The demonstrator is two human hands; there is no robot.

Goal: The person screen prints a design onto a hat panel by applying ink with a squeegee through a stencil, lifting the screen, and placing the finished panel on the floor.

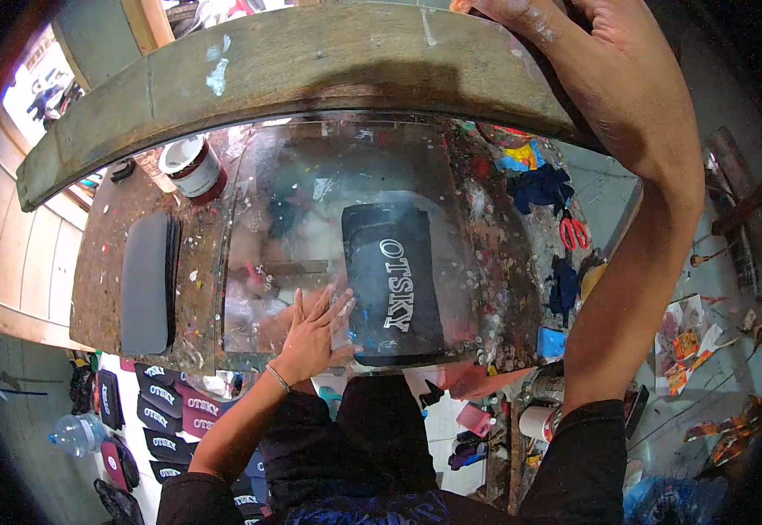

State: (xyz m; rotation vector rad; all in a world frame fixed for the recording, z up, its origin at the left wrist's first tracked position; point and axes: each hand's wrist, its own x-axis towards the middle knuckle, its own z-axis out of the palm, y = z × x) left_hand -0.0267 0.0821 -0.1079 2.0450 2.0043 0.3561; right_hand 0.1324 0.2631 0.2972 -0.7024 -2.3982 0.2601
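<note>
Paint-spattered and cluttered, the counter (101,289) carried a clear sheet (311,201) with a dark printed fabric piece (394,284) under it. The left hand (311,328) lay flat on the sheet, fingers spread, just beside the fabric piece's left edge. The right hand (573,44) reached up to the raised wooden frame (311,66), apparently gripping its far edge, though its fingers were cut off at the rim. Red scissors (573,232) lay to the right, a paint tub (193,166) at the back left.
</note>
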